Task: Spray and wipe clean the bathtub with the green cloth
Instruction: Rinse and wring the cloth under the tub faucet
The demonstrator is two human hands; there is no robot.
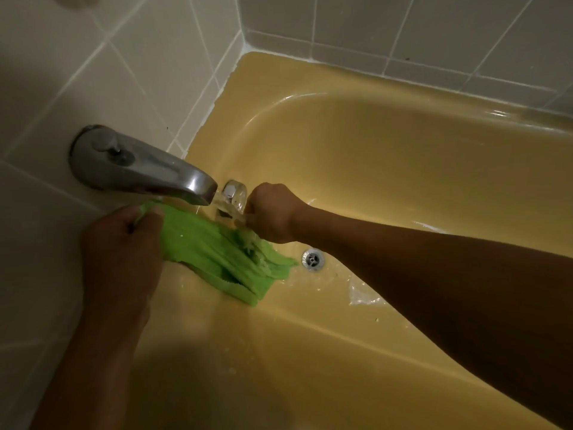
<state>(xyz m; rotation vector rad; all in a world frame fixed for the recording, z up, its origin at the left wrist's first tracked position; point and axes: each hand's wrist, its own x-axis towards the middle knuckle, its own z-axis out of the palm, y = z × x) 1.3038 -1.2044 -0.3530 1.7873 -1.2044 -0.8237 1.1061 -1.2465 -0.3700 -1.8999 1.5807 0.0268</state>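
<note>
The green cloth [217, 252] hangs stretched between my two hands inside the yellow bathtub [387, 156], just under the metal spout [145, 167]. Water runs from the spout onto the cloth's right end. My left hand [124, 240] grips the cloth's left edge near the tiled wall. My right hand [273, 212] is a fist that grips the cloth's right end, under the stream. The cloth's lower folds dangle toward the tub floor. No spray bottle is in view.
A round metal drain [312, 259] sits in the tub floor right of the cloth. A chrome overflow plate [234, 189] is on the tub wall behind the stream. Beige tiled walls [124, 72] enclose the tub on the left and far sides. Wet patches shine on the floor.
</note>
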